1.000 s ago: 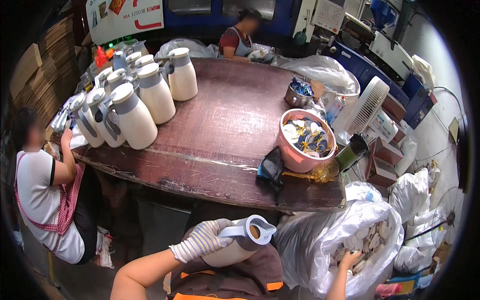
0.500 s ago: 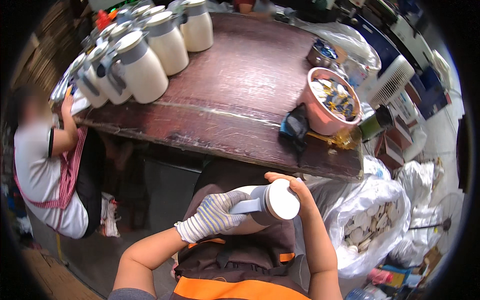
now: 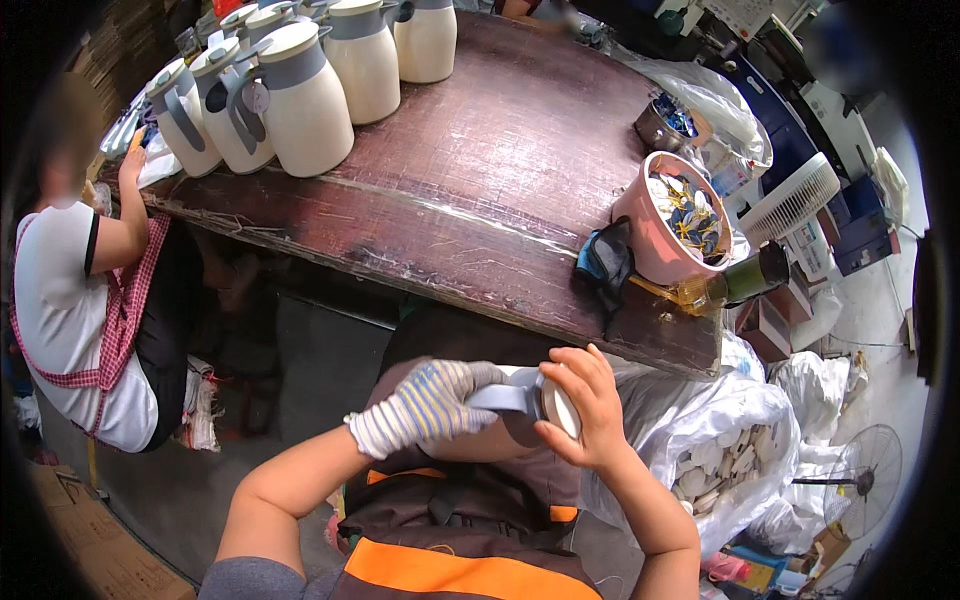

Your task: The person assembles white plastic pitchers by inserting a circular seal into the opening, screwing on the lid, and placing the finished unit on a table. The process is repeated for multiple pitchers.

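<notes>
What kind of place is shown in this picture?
Probably a small assembly workshop: finished white jugs stand grouped on a worn wooden table, a pink tub holds small parts, and a sack of lids sits on the floor.

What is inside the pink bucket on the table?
The pink bucket holds a loose heap of small white, blue and yellow pieces, filling it near the rim. What lies deeper, under this top layer, is covered and cannot be seen.
</notes>
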Demonstrator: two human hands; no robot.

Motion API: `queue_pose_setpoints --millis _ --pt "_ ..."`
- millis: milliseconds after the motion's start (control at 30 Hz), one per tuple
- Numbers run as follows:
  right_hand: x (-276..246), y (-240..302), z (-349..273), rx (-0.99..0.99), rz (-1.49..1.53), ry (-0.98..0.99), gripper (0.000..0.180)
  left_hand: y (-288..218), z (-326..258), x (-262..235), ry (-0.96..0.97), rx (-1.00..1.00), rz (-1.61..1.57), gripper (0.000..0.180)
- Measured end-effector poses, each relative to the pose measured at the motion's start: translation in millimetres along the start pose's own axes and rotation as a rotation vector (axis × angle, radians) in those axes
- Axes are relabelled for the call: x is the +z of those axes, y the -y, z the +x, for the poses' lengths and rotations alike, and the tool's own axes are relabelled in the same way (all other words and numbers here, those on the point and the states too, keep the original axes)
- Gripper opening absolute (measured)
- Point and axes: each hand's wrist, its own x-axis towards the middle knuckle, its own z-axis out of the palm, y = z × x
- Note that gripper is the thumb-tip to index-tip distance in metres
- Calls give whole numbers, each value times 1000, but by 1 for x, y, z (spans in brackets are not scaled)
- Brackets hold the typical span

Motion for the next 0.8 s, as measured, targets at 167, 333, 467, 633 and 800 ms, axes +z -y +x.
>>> queue_pose_setpoints --millis 167,333,467,633,800 --pt "-1 36 11 -317 23 120 55 28 52 -13 -102 -78 39 41" --pt "1 51 27 -257 -68 132 55 45 69 14 -130 -220 -479 13" --pt "12 6 11 245 -122 -13 47 33 31 8 -166 -260 -109 37" --pt "11 -17 -3 474 7 60 55 -20 -5 35 23 -148 131 45" --pt "-5 17 -6 38 -61 184 61 29 22 8 -180 -132 -311 35"
